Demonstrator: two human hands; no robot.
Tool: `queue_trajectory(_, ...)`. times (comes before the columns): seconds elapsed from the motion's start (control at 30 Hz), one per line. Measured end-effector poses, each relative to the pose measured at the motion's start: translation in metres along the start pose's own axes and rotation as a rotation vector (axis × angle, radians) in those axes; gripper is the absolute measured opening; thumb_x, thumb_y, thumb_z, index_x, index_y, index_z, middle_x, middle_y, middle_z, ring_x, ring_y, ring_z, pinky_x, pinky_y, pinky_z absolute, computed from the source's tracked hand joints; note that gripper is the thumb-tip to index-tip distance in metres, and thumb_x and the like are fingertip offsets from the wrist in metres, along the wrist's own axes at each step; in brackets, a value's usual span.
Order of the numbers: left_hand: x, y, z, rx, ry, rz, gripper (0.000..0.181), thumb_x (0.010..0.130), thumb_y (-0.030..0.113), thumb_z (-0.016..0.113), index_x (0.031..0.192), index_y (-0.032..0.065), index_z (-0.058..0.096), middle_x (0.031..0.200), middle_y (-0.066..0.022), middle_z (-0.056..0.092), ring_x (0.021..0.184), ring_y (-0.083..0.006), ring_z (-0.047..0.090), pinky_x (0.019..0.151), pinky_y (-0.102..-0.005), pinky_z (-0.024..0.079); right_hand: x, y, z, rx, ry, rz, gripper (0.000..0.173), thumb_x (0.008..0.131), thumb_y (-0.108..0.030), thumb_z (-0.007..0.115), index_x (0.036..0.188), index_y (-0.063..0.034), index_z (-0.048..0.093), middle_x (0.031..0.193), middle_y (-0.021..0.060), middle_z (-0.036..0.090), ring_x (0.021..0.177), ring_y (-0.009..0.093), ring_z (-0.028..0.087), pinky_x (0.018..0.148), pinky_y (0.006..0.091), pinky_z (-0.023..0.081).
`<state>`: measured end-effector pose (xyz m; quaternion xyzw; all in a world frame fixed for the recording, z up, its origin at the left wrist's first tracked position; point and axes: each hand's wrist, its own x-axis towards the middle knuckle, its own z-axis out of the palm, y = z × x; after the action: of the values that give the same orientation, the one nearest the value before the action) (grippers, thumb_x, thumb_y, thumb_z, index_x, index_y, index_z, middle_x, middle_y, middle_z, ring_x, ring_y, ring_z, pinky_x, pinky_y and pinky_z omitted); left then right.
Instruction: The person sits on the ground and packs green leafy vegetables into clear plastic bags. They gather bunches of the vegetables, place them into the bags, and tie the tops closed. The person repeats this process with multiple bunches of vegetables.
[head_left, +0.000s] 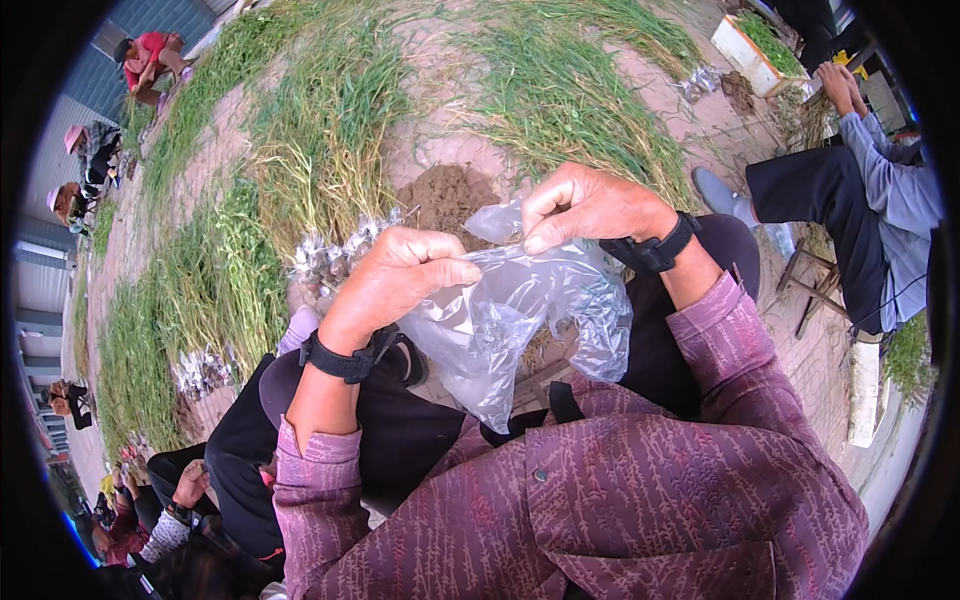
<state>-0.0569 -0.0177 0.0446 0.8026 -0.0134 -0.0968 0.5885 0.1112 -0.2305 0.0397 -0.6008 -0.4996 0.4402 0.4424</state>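
Note:
Between my two hands a thin clear plastic bag (517, 315) is stretched at its upper edge and hangs down over my lap. My left hand (409, 274) pinches the edge between thumb and forefinger. My right hand (592, 206) grips the same edge farther right, fingers curled. Another piece of clear plastic (495, 223) sticks out past my right hand; whether it is joined to the bag I cannot tell. Beyond my hands a heap of brown soil (446, 196) lies on the brick paving. Both wrists wear black bands.
Bundles of long green plants (330, 112) lie ahead, some with plastic-wrapped root ends (330, 255). More stalks (570, 97) spread beyond the soil. A white foam box (750, 56) of greenery stands at upper right. Seated people are close on both sides; a folding stool (814, 289) is at right.

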Motion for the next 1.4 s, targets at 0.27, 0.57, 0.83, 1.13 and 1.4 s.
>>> queue_trajectory(0.27,0.005,-0.004,0.001,0.102,-0.067,-0.119,0.015,0.085,0.016,0.070,0.082,0.0009,0.069,0.065,0.0033,0.057,0.063,-0.0044,0.048,0.056,-0.0250,0.040,0.015,0.008,0.016,-0.176,-0.051,0.049,0.020,0.079,-0.022,0.071,0.078,-0.0017,0.067,0.059,-0.0012,0.054,0.059,0.006,0.047,0.056,0.0284,0.039)
queue_trajectory(0.57,-0.002,-0.004,-0.002,-0.173,-0.151,-0.092,0.016,0.088,0.015,0.067,0.088,-0.0002,0.071,0.074,0.0010,0.066,0.072,-0.0044,0.055,0.069,-0.0227,0.046,0.003,-0.006,0.014,-0.067,-0.121,-0.085,0.027,0.089,-0.022,0.063,0.072,-0.0017,0.060,0.060,-0.0028,0.049,0.061,0.005,0.045,0.057,0.0249,0.037)
queue_trajectory(0.83,-0.007,0.003,-0.001,-0.154,-0.087,-0.006,0.016,0.088,0.017,0.068,0.086,0.0006,0.071,0.073,0.0017,0.064,0.070,-0.0045,0.054,0.065,-0.0226,0.044,-0.013,-0.011,0.011,0.042,-0.032,-0.145,0.024,0.090,-0.020,0.063,0.076,-0.0006,0.063,0.065,-0.0030,0.054,0.065,0.005,0.048,0.060,0.0253,0.038)
queue_trajectory(1.13,-0.004,0.002,0.000,-0.069,-0.014,0.041,0.017,0.088,0.017,0.067,0.083,0.0007,0.069,0.070,-0.0007,0.062,0.066,-0.0080,0.053,0.060,-0.0259,0.042,-0.018,-0.003,0.005,0.088,0.078,-0.141,0.022,0.087,-0.018,0.066,0.081,0.0032,0.064,0.070,0.0017,0.059,0.067,0.010,0.054,0.063,0.0266,0.042)
queue_trajectory(1.4,0.018,-0.018,0.020,0.421,0.247,0.361,0.025,0.080,0.025,0.069,0.085,0.0002,0.065,0.072,-0.0154,0.058,0.065,-0.0297,0.057,0.061,-0.0373,0.044,0.002,0.005,0.017,-0.280,0.124,-0.054,0.016,0.083,-0.020,0.064,0.083,-0.0045,0.066,0.070,0.0051,0.061,0.066,0.014,0.056,0.064,0.0316,0.044)
